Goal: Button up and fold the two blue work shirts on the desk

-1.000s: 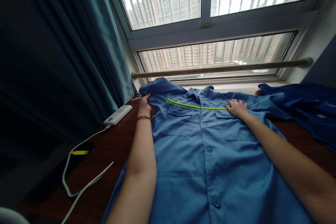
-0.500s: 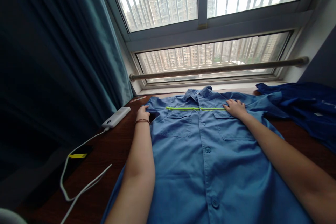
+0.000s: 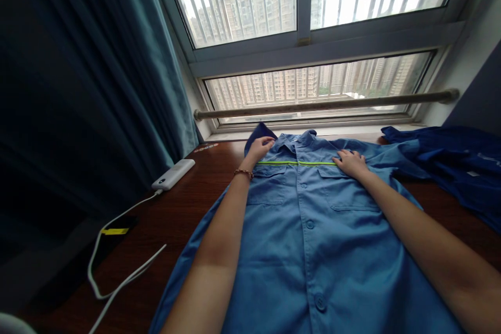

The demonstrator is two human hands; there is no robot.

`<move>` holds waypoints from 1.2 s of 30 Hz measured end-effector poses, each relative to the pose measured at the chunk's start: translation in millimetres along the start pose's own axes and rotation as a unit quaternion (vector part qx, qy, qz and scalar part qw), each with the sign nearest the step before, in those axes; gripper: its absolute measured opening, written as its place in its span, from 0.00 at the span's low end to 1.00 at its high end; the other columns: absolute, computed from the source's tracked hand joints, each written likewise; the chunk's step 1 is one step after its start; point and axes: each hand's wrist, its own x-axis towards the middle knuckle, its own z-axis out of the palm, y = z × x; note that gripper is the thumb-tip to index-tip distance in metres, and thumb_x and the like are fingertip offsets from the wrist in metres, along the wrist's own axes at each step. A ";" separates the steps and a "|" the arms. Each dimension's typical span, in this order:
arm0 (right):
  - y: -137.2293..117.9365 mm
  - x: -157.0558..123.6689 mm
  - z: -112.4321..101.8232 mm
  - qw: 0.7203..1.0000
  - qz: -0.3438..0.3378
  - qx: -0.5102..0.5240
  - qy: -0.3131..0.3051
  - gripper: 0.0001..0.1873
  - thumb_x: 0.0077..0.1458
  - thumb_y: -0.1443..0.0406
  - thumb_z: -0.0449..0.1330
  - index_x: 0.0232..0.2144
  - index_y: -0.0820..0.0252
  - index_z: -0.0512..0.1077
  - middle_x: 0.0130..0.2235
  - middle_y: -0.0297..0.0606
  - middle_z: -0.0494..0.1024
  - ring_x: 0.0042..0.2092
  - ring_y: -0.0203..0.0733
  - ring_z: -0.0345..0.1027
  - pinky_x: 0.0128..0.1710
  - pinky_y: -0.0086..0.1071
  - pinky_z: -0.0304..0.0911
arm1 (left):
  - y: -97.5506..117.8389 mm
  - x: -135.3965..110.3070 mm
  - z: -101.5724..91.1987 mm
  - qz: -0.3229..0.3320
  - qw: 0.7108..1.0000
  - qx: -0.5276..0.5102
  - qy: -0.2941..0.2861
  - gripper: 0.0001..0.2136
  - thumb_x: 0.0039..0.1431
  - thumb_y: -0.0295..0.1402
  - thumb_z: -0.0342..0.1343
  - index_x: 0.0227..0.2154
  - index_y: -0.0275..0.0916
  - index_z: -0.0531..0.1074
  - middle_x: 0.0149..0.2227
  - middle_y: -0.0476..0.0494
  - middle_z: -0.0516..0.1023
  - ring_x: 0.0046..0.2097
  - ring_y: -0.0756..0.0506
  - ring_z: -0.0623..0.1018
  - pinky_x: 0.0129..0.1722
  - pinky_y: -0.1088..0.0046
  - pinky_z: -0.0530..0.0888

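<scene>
A blue button-up work shirt [image 3: 309, 240] with a yellow-green reflective stripe [image 3: 297, 163] across the chest lies front up on a dark wooden table [image 3: 188, 203]. My left hand [image 3: 261, 147] is closed on the shirt's left shoulder, which is folded inward with the sleeve [image 3: 256, 133] sticking up behind the fingers. My right hand [image 3: 351, 160] lies flat with fingers spread on the right chest, by the stripe's end above the pocket.
A white power bank [image 3: 173, 174] with a white cable [image 3: 117, 266] lies left of the shirt, near a teal curtain [image 3: 97, 88]. A darker blue garment [image 3: 454, 162] is heaped at the right. A window with a rail [image 3: 321, 104] runs behind the table.
My left hand has carried the shirt's left shoulder inward to the right, folding it over the chest and baring the table beside it. My right hand has stayed pressed in place.
</scene>
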 end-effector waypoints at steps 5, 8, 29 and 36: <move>1.6 0.6 1.0 1.000 -0.003 0.001 -0.002 0.27 0.57 0.48 0.41 0.52 0.54 0.61 0.56 0.39 0.58 0.53 0.58 0.50 0.49 0.53 0.48 | -6.8 -12.4 22.1 0.069 0.970 0.198 -0.121 0.18 0.54 0.45 0.48 0.30 0.34 0.74 0.31 0.39 0.77 0.33 0.44 0.75 0.35 0.72 0.69; 2.1 0.6 1.4 1.000 -0.004 0.003 0.002 0.27 0.57 0.49 0.42 0.52 0.54 0.62 0.56 0.39 0.59 0.53 0.59 0.50 0.50 0.53 0.48 | -23.5 -15.0 23.0 0.106 0.959 0.261 -0.019 0.18 0.57 0.42 0.46 0.41 0.34 0.71 0.43 0.34 0.73 0.45 0.41 0.72 0.43 0.69 0.66; -0.8 -0.6 -4.6 1.000 0.002 0.011 -0.007 0.25 0.56 0.51 0.45 0.51 0.54 0.63 0.56 0.40 0.59 0.54 0.59 0.49 0.50 0.53 0.48 | -14.0 -27.1 27.9 -0.032 0.915 0.402 -0.004 0.08 0.45 0.23 0.53 0.31 0.31 0.73 0.37 0.24 0.73 0.44 0.29 0.71 0.41 0.53 0.65; 0.0 -0.5 -4.0 1.000 0.001 0.010 -0.005 0.26 0.56 0.51 0.44 0.52 0.55 0.62 0.56 0.40 0.58 0.54 0.58 0.49 0.50 0.53 0.48 | 26.0 -23.9 -9.3 -0.112 0.948 0.220 -0.203 0.08 0.31 0.20 0.62 0.19 0.35 0.74 0.21 0.42 0.75 0.28 0.39 0.76 0.29 0.66 0.72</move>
